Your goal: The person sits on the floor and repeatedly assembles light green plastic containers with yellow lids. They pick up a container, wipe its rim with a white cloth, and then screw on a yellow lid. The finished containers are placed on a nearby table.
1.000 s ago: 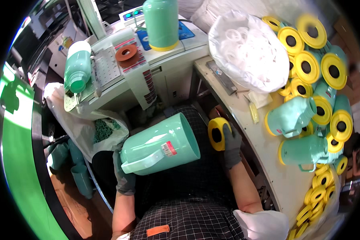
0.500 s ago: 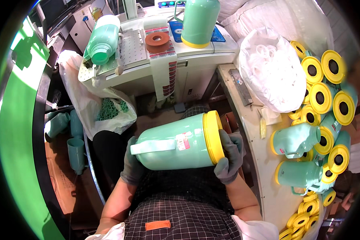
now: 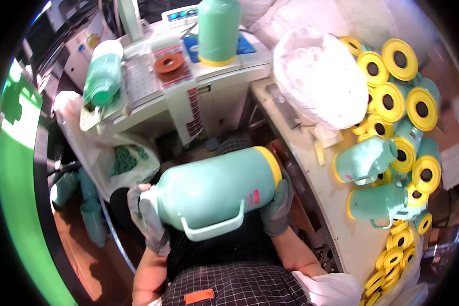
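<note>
A pale green thermos jug (image 3: 217, 183) lies sideways above my lap, its handle turned toward me and its yellow base to the right. My left hand (image 3: 148, 214), in a grey glove, grips the narrow neck end. Around the yellow base end is my right hand (image 3: 278, 206), also gloved; its fingers are partly hidden behind the jug. A small red and white label (image 3: 253, 197) shows on the body near the base.
On the bench ahead are another green jug (image 3: 219, 33), a lying jug body (image 3: 104, 76) and a roll of labels (image 3: 169, 65). At right, a white bag (image 3: 319, 76) stands near several yellow-based jugs (image 3: 377, 201) and yellow rings (image 3: 392, 257). A bag with green bits (image 3: 130, 160) hangs at left.
The jug has been rolled so its handle swings down toward me, and its base end tilts slightly up. My left hand has shifted onto the neck. The view has turned a little to the right.
</note>
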The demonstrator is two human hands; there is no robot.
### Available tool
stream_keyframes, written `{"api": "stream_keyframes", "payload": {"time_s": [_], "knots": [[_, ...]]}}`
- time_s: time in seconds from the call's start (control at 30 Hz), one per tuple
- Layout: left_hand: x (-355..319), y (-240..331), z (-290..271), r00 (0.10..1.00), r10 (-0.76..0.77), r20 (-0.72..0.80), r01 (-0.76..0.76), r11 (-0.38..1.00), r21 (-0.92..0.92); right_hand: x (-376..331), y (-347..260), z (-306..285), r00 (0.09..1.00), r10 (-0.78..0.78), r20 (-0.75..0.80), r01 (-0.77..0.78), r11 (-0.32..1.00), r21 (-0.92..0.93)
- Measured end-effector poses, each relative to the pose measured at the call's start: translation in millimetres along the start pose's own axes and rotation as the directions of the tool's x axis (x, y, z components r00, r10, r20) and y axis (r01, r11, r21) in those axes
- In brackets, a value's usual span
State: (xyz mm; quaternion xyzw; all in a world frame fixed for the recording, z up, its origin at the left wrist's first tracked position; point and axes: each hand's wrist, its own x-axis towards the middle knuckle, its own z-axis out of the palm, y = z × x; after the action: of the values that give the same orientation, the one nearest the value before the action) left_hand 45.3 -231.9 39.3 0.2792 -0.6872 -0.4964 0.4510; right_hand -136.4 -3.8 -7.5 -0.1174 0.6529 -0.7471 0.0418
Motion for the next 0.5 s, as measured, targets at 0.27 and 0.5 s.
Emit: {"api": "stream_keyframes", "payload": {"time_s": [0.27, 0.5], "knots": [[9, 33, 31, 0.974, 0.186, 0.126, -0.161, 0.969, -0.185, 36, -49, -19, 0.991, -0.117, 0.073, 0.087, 0.942, 0.323], [-1, 56, 87, 0.881, 0.374, 0.288, -0.235, 0.877, -0.419, 45, -87, -99, 0.957, -0.213, -0.199, 0.273, 0.893, 0.357]]}}
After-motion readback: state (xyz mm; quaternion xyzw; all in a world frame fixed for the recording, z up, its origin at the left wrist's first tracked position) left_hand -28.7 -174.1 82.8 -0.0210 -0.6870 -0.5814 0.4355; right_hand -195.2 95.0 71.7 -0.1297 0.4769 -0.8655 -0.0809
